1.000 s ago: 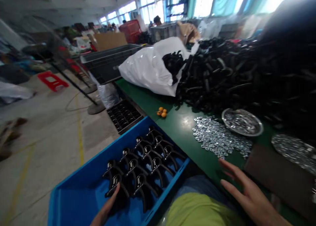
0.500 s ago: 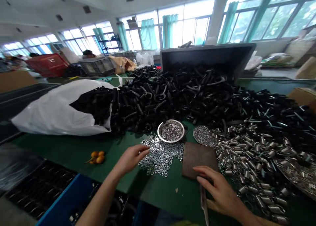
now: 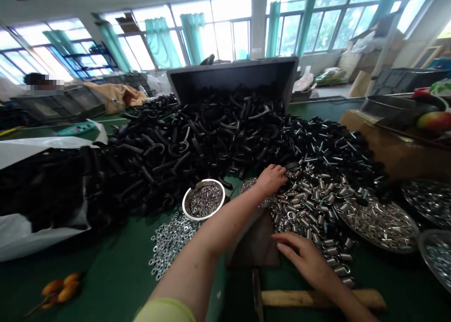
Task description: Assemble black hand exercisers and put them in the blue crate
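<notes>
My left hand [image 3: 272, 179] reaches across to the far edge of the metal springs [image 3: 306, 200]. Its fingers are bent down at the end of a black curved plastic part [image 3: 291, 165]; the fingertips are partly hidden. My right hand [image 3: 305, 256] is open, thumb and fingers apart, with nothing between them. It hovers by the right edge of a dark flat plate [image 3: 255, 242]. Below it lies a hammer with a wooden handle [image 3: 296, 298]. Loose shiny nuts [image 3: 172, 240] spread left of my left forearm, beside a metal bowl [image 3: 185, 204] of small pins.
A heap of black plastic parts [image 3: 211, 134] spills from a tipped grey bin [image 3: 232, 71]. Dishes of small metal parts [image 3: 380, 223] stand at right, near a cardboard box [image 3: 384, 143]. A white sack [image 3: 45, 247] and orange fruits [image 3: 61, 287] are at left.
My left hand has moved from the nuts across to the right, reaching the black part by the springs. The view has turned right. My right hand stays near the plate.
</notes>
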Motion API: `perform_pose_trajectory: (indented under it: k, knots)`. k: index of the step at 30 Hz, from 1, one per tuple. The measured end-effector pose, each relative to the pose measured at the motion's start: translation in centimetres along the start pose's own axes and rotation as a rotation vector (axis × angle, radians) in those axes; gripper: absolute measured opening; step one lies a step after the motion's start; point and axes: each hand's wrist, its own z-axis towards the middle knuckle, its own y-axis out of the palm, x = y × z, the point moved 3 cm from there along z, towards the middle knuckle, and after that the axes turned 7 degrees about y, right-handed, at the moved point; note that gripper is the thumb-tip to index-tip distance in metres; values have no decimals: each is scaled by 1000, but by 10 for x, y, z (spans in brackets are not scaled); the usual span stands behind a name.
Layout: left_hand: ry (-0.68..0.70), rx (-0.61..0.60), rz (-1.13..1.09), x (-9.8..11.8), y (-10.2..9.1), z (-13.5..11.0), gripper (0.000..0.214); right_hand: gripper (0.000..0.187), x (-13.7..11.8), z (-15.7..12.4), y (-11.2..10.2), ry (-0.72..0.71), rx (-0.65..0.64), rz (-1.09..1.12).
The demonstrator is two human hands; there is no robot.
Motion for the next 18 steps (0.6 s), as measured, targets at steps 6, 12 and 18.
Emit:
perform_pose_trajectory:
  k: [6,12,18]
  knots:
    - [-139,325,-227,-6,-23,-10,21,29,7,5,-28,-43,104,-151]
    - [-705,903,-1207,5,-65,-97,18,25,14,44,-55,-23,355,-713]
    - [-1124,1077,-1447,43,-82,-243,22,23,18,66,-54,79,211,-899]
